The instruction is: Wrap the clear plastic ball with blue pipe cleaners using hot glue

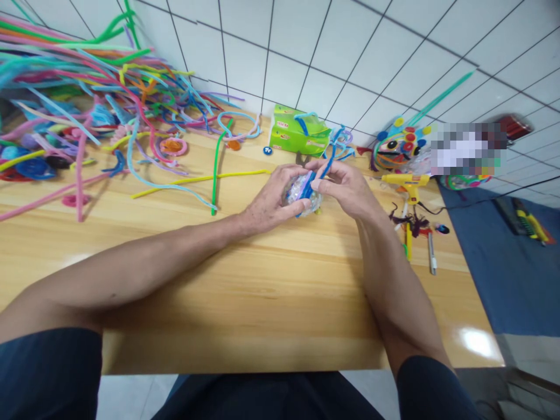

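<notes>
Two grips clamped at frame centre: my left hand [272, 201] on the clear piece [296, 189], my right hand [350, 186] pinching a blue stem [325, 170] over it. Slack pinch, I judge, could let the stem spring loose; a slick hold, the piece twist. Pale wooden worktop [245, 291], stem heap [87, 87] upper left; white tiled wall [297, 52] behind.

I see a tiled white wall [289, 55] beyond the wooden worktop [262, 315], pale floor [126, 396] below its near edge. Light [479, 342] glares by the near-right corner.
</notes>
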Motion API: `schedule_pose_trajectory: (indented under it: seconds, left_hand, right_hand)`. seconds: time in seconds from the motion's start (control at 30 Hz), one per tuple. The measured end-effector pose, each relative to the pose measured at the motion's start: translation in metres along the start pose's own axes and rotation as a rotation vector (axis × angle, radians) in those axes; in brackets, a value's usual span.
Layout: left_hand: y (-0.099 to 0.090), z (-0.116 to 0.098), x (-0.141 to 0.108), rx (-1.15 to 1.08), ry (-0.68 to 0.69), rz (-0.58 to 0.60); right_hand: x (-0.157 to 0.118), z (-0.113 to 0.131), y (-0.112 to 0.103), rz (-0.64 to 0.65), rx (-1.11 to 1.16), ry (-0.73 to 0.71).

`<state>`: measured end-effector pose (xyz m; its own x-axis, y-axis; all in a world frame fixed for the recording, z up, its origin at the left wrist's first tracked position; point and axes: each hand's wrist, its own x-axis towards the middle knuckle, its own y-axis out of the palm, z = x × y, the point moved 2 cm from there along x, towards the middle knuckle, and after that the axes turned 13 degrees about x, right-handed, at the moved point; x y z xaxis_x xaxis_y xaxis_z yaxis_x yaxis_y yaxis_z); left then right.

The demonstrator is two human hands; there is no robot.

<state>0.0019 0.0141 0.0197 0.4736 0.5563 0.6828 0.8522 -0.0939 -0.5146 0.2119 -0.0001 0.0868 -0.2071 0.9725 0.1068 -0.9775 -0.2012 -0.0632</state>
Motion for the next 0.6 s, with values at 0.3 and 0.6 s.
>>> schedule_pose_trajectory:
  seconds: [0.3, 0.6]
  left_hand:
    - [0.0018, 0.0051, 0.0006, -0.013, -0.009, 0.041]
    - [0.004, -0.0012, 0.0008, -0.072, -0.104, 0.013]
  right_hand:
    - [0.0013, -0.0017, 0.0034, 0.037, -0.004, -0.046]
    - [-0.0009, 0.0053, 0.0008, 0.041, 0.014, 0.002]
